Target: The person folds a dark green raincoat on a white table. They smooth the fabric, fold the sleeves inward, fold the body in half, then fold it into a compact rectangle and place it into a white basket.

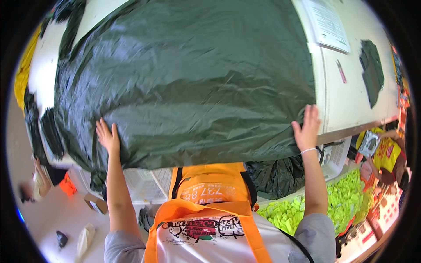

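Note:
A wide sheet of shiny dark green fabric [201, 83] covers most of the white table, wrinkled across its near half and hanging a little over the front edge. My left hand [108, 135] lies with spread fingers on the fabric's near left part. At its near right edge, my right hand [308, 127] rests flat, fingers stretched out, partly on the fabric and partly on the bare table [337, 103]. Neither hand grips anything.
Right of the fabric lie papers [326, 26], small thread snips [341, 71] and a dark green cut piece [372, 72]. Below the table edge are white crates [142, 184], an orange bag [210, 182] and bright yellow-green pieces [346, 193]. Other people [388, 153] work at both sides.

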The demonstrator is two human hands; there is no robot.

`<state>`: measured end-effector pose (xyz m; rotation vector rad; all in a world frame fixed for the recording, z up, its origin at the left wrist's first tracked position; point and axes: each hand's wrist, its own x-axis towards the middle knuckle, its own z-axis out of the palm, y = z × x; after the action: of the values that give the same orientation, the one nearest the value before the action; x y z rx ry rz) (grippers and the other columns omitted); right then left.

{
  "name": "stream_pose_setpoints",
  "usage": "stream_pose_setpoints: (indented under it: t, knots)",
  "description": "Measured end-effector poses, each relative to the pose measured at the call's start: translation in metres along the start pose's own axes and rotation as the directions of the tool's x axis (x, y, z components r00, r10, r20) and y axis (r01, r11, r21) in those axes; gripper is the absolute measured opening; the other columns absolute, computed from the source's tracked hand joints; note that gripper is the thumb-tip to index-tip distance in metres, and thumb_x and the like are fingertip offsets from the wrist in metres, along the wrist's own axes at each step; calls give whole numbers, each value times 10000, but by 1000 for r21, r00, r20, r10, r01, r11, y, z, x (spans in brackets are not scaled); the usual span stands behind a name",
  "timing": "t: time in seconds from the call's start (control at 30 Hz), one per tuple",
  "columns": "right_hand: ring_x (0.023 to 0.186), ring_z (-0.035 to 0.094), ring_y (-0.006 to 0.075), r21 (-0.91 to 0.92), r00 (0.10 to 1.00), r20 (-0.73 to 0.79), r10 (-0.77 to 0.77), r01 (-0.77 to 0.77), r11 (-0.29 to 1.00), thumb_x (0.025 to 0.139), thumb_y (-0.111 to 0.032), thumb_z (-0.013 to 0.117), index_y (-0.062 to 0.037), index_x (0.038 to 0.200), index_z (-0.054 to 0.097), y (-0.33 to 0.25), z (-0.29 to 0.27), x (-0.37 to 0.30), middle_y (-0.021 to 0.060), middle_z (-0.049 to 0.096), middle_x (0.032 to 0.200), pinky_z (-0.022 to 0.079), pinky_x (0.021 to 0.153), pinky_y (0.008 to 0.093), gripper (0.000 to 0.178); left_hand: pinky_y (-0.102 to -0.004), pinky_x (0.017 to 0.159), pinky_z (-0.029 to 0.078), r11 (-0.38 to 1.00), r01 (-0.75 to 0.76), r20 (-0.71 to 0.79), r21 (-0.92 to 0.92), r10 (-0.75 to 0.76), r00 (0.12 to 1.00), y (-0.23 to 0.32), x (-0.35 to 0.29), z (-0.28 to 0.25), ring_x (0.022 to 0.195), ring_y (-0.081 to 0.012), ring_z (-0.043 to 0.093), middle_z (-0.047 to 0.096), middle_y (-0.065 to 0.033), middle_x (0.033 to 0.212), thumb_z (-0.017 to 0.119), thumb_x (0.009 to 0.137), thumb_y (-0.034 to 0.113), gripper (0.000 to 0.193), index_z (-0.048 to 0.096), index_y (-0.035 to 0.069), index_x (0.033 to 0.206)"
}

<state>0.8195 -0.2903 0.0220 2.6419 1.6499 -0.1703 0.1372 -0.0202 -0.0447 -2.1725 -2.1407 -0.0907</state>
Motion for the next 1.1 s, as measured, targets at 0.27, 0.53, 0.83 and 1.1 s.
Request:
stream_pose_setpoints:
  t: [0.27,0.53,0.83,1.1]
  knots:
    - [644,588,178,498,455,655,604,-860,107,772,-557,680,-38,825,548,96,-8,-94,74,611,739,486,560,297,538,-511,1090,208,992,121,20,-29,-121,993,-20,-44,-57,1357,-317,293,313,-143,1476,533,887,456,630,376,129,1403]
    - [889,620,210,700,557,705,439,-647,-303,900,-232,603,-1,1042,572,188,54,-115,120,641,948,532,746,307,273,-548,1089,169,689,722,130,-60,-712,690,-114,-108,-22,1365,-426,204,147,-294,1486,322,878,675,807,249,120,1460]
    - [1234,424,378,232,941,-310,-140,218,948,799,-49,598,65,1241,473,-213,-24,-55,236,468,1315,295,1067,427,474,-373,921,410,509,550,-71,-662,-773,630,-259,-133,-8,1065,-294,525,492,-203,1219,591,887,404,606,456,-52,1263]
    - [1422,90,337,62,954,29,-300,298,953,906,-480,475,-247,1466,250,-508,40,-34,64,140,1550,71,1079,626,647,-474,936,397,738,659,484,-147,-528,698,-305,-64,-32,1035,-475,540,585,-348,1009,281,933,574,761,644,-96,943]
